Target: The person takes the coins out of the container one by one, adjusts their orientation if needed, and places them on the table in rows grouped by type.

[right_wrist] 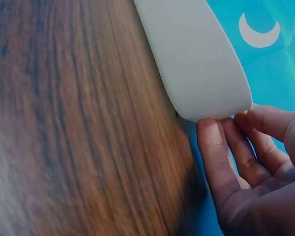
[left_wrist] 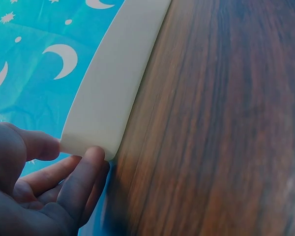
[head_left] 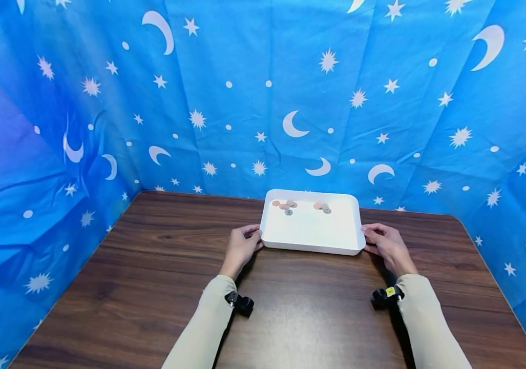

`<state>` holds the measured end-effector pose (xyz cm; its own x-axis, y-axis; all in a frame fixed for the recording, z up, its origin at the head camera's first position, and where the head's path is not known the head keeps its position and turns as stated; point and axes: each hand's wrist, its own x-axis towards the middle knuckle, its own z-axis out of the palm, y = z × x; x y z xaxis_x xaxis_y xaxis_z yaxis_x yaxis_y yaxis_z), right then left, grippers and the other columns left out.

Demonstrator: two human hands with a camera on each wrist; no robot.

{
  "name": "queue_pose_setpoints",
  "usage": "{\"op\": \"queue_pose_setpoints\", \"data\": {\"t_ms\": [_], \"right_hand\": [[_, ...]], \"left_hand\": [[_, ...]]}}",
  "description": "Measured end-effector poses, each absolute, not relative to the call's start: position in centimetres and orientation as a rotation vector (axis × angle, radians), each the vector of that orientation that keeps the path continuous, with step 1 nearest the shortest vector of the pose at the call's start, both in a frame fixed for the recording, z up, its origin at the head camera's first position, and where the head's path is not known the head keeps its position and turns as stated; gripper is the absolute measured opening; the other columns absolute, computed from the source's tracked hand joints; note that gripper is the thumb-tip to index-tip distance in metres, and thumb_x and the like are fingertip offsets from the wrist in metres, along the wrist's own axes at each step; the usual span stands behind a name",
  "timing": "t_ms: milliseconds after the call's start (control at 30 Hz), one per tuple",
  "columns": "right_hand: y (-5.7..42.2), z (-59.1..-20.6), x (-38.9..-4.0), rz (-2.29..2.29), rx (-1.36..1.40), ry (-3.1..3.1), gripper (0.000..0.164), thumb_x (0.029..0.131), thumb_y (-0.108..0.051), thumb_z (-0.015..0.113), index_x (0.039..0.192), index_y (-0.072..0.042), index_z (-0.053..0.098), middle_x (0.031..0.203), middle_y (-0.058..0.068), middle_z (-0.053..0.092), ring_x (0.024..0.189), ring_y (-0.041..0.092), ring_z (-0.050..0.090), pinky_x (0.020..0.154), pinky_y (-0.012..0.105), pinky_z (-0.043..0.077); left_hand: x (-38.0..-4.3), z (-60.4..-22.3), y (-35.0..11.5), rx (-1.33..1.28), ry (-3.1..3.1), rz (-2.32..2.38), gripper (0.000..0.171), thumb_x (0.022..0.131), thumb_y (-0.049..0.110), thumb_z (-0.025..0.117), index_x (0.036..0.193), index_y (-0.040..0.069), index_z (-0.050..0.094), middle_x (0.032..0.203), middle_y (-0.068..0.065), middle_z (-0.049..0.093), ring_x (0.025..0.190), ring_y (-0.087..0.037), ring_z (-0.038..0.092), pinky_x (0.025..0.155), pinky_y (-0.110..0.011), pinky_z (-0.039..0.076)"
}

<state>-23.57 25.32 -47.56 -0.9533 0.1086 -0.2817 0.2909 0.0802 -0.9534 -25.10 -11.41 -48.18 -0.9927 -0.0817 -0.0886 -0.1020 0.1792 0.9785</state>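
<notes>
White tray [head_left: 313,230] pinched at both ends by left hand [head_left: 240,249] and right hand [head_left: 388,248]! Should one end be tipped, the far-side coins [head_left: 288,211] could be sent sliding.

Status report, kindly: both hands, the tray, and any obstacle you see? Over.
Left hand and right hand gripping white tray at opposite ends. Coins in two groups inside, toward far side. Nothing seen blocking either hand.

White rectangular tray [head_left: 313,233] with two coin clusters [head_left: 284,206] toward its far edge.
</notes>
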Motion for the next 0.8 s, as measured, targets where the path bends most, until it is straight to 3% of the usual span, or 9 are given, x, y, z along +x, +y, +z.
{"op": "queue_pose_setpoints", "data": {"t_ms": [300, 800], "right_hand": [[24.4, -47.7, -23.7, -2.011, 0.424, 2.181, 0.044, 0.110, -0.018, 0.058, 0.144, 0.009, 0.053, 0.123, 0.010, 0.061, 0.090, 0.004, 0.065, 0.078, 0.021, 0.059], [23.0, -48.0, -24.3, -2.001, 0.386, 2.185, 0.047, 0.110, -0.018, 0.059, 0.147, 0.010, 0.051, 0.135, 0.021, 0.058, 0.091, 0.007, 0.066, 0.079, 0.022, 0.060]], "left_hand": [[-25.1, -48.2, -12.3, -0.201, 2.436, 1.950, 0.029, 0.106, 0.004, 0.059, 0.131, -0.008, 0.069, 0.124, -0.027, 0.069, 0.092, -0.016, 0.071, 0.082, -0.027, 0.061], [-25.2, -48.4, -13.8, -0.223, 2.451, 1.969, 0.030, 0.105, 0.004, 0.060, 0.130, -0.009, 0.069, 0.125, -0.030, 0.067, 0.086, -0.012, 0.070, 0.077, -0.022, 0.060]]}}
